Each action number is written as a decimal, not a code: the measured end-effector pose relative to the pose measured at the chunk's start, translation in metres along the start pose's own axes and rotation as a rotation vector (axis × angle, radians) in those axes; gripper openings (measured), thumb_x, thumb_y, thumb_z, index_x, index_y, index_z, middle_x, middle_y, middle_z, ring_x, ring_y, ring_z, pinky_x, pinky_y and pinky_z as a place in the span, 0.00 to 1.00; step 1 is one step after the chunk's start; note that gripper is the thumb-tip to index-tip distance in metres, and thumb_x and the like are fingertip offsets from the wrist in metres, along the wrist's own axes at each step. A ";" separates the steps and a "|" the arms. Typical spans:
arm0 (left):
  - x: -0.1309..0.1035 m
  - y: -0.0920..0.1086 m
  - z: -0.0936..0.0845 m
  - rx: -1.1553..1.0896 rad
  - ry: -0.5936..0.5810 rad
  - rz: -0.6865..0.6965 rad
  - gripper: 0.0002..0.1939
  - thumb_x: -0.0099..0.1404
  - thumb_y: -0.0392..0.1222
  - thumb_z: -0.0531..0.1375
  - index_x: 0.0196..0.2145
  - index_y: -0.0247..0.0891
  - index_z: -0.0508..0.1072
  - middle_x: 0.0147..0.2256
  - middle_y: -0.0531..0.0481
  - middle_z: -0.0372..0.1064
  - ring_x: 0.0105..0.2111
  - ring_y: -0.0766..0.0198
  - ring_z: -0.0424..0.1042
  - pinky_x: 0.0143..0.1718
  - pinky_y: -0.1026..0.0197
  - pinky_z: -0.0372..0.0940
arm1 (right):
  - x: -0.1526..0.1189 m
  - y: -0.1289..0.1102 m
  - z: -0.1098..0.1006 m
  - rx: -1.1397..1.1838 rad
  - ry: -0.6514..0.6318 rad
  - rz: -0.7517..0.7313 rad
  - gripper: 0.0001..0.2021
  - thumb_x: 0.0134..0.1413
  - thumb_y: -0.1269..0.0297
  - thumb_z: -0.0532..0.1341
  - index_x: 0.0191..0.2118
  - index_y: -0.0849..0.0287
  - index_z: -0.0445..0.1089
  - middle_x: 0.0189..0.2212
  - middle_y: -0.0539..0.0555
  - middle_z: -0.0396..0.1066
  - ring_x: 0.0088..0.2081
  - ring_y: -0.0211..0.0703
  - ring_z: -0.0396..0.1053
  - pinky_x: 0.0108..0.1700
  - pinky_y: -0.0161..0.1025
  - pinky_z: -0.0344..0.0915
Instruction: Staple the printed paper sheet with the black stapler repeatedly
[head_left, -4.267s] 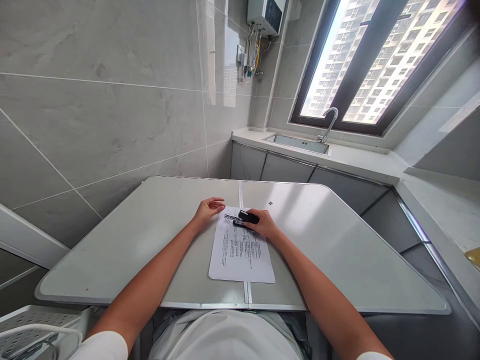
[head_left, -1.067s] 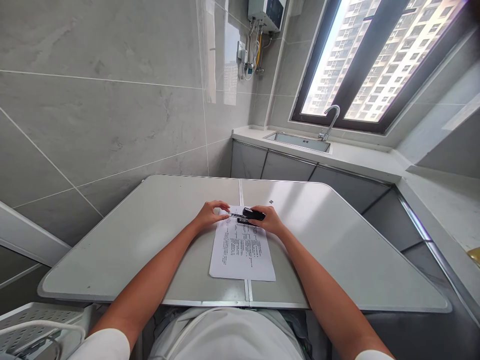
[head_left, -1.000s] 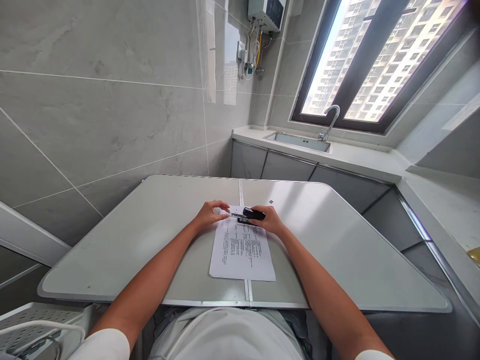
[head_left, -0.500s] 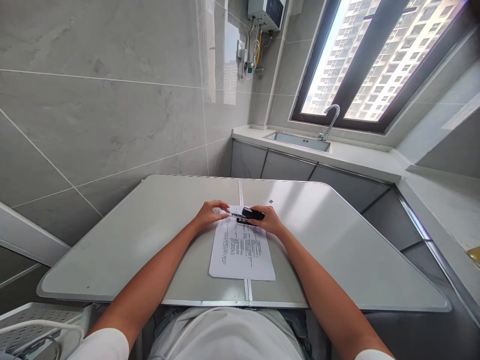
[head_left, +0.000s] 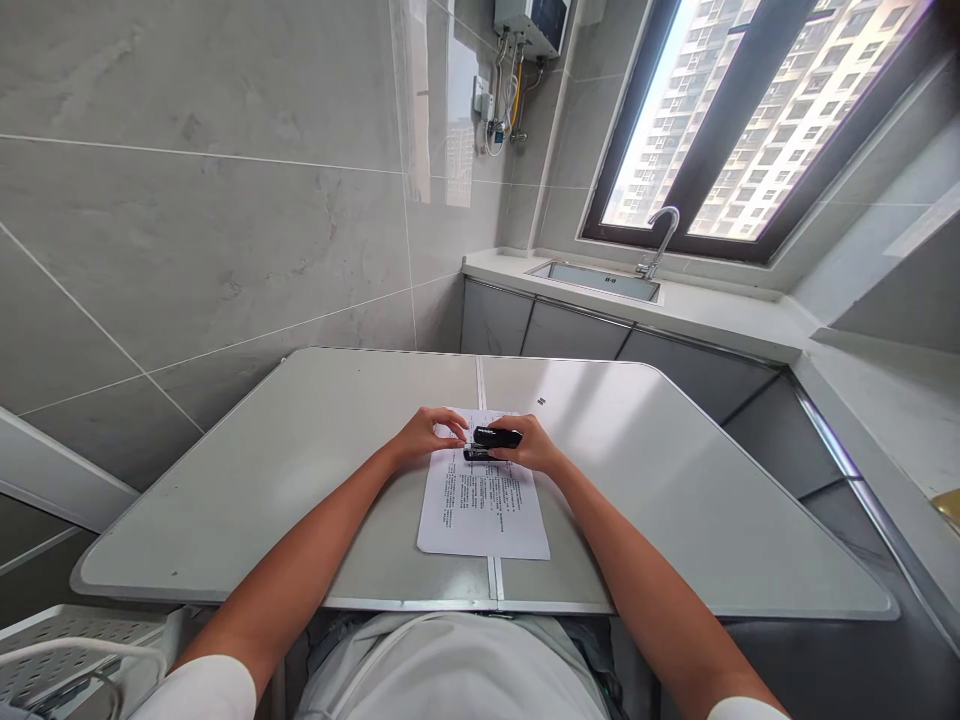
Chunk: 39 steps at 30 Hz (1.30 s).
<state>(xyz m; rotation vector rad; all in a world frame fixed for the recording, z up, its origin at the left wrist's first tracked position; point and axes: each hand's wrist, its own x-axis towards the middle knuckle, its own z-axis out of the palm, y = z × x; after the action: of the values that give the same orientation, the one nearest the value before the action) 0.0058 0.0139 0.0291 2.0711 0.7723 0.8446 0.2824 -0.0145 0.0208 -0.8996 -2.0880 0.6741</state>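
A black stapler is in my right hand, with my thumb and fingers closed round its back end. Its top arm is lifted off the base, and a bit of metal shows between them at the front. At that front end, my left hand has its fingers curled and its thumb tip against the stapler. Whatever may be between those fingertips is too small to make out. Beneath the stapler lies printed paper, its top partly covered by my hands.
The paper lies across the seam of a pale folding table. Two tiny dark bits are on the tabletop to the right. A white perforated basket is at the lower left. Behind are a counter with a sink and a tap.
The stapler has shifted slightly left and toward me, and it has turned more level. The thin metal strip at its front shows less. My left fingers have curled closer over its front end.
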 end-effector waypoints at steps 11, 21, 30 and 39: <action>0.001 0.003 0.004 -0.090 -0.082 0.026 0.25 0.58 0.54 0.73 0.51 0.44 0.78 0.42 0.44 0.82 0.51 0.49 0.77 0.60 0.45 0.62 | 0.000 -0.004 0.002 0.033 -0.017 -0.014 0.17 0.51 0.51 0.72 0.42 0.57 0.80 0.31 0.52 0.77 0.31 0.43 0.71 0.37 0.40 0.68; 0.003 0.005 0.004 -0.055 -0.048 0.046 0.21 0.57 0.52 0.73 0.47 0.43 0.80 0.43 0.46 0.79 0.46 0.54 0.73 0.53 0.50 0.66 | 0.000 -0.005 0.005 0.034 -0.019 -0.032 0.17 0.52 0.50 0.71 0.42 0.57 0.80 0.31 0.51 0.76 0.31 0.43 0.70 0.37 0.40 0.67; 0.003 0.003 0.002 -0.031 -0.051 0.048 0.22 0.56 0.53 0.74 0.46 0.44 0.80 0.43 0.47 0.78 0.46 0.54 0.73 0.54 0.50 0.65 | 0.000 -0.006 0.006 0.044 -0.024 -0.043 0.19 0.52 0.47 0.71 0.43 0.57 0.79 0.31 0.52 0.76 0.32 0.43 0.71 0.37 0.40 0.67; 0.002 0.001 0.001 -0.027 -0.064 0.061 0.22 0.55 0.52 0.74 0.46 0.43 0.80 0.43 0.46 0.78 0.46 0.54 0.72 0.54 0.50 0.65 | -0.001 -0.006 0.011 0.053 -0.003 -0.059 0.19 0.52 0.47 0.71 0.41 0.57 0.79 0.31 0.52 0.75 0.31 0.42 0.70 0.36 0.39 0.66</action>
<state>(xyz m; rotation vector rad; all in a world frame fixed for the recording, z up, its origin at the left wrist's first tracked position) 0.0080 0.0147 0.0306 2.0963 0.6625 0.8141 0.2721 -0.0203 0.0184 -0.8043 -2.0806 0.6967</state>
